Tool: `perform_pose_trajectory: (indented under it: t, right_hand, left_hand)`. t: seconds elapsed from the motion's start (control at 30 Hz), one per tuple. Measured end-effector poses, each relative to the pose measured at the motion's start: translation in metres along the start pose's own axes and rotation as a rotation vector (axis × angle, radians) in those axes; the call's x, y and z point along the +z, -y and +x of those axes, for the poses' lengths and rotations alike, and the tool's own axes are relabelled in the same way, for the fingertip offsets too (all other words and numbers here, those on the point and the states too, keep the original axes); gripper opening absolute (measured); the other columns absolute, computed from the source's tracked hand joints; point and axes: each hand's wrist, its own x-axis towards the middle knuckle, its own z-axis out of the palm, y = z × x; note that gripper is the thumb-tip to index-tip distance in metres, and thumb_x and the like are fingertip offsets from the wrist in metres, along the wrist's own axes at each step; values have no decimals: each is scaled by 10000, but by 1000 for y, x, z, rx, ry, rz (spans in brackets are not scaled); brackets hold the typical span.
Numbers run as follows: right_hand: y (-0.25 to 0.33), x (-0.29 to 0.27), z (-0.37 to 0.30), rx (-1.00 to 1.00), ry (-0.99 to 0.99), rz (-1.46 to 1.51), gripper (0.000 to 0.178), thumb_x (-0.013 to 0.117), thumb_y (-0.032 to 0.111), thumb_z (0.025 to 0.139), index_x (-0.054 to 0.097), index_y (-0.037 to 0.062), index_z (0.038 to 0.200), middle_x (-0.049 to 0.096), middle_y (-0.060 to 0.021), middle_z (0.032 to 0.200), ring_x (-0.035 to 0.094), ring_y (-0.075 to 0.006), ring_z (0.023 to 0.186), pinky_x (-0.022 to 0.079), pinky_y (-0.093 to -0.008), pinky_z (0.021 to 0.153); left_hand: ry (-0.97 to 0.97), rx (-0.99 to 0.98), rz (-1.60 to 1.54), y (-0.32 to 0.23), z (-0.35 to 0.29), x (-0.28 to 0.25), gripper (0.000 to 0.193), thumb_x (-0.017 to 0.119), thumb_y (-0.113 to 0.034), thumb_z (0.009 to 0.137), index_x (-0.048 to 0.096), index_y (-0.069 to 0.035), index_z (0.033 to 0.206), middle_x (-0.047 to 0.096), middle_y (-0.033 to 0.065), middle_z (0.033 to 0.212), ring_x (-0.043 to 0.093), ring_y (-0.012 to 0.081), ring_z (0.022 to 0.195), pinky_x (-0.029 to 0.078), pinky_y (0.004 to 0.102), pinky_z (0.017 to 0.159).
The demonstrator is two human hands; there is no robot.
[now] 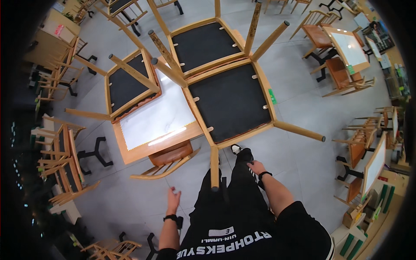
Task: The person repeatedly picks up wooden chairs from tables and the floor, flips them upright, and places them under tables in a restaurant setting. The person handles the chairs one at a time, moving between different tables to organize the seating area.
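My left hand [173,200] hangs in the air on the left, fingers loosely bent and apart, holding nothing. Close to my right thigh is my right hand [257,167], also without an object, its fingers loosely extended. Ahead, a wood-rimmed table with a white top [160,121] carries upturned chairs. The nearest upturned chair [232,102] shows its black seat underside, one leg reaching toward me. Behind it lies another upturned chair [206,45], and a third upturned chair [130,82] is at the left. An upright brown-seated chair [171,154] stands at the table's near edge.
More upturned chairs [65,160] rest on tables along the left. To the right, a white-topped table [346,47] has brown-seated chairs [340,73] around it. Another table [373,167] with chairs stands nearer on the right. Grey floor [299,173] lies between them.
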Motion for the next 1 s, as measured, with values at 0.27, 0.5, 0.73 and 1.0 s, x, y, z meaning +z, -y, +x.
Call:
perform_pose_trajectory:
  t: [0.27,0.5,0.73,1.0]
  right_hand:
    - [111,25,76,-422,-99,152,583,612,418,833,512,-3,1224,580,-248,1158,537,-398,1093,429,-454,928]
    - [104,71,130,-555,-68,302,337,521,295,910,594,58,1138,585,-141,1197,527,-335,1111,402,-419,940]
    - [126,30,104,-548,-171,70,305,470,258,924,623,56,1094,598,-145,1187,524,-340,1129,396,-427,952]
    - [95,60,148,-481,-262,286,306,564,203,904,583,32,1156,608,-135,1158,549,-280,1084,399,-371,969]
  left_hand:
    - [236,-375,-164,49,-223,101,397,640,-314,863,571,-8,1107,658,145,1008,628,269,972,492,352,821]
    - [116,-449,-470,-53,-296,136,371,624,-301,877,574,-8,1099,656,130,987,629,261,950,489,349,821]
    - [-15,-443,-613,-40,-314,169,346,609,-288,891,578,-8,1092,655,115,967,629,252,928,487,346,821]
    - [-105,-636,-695,38,-303,197,212,525,-192,946,561,-15,1055,640,73,920,609,165,858,478,291,798]
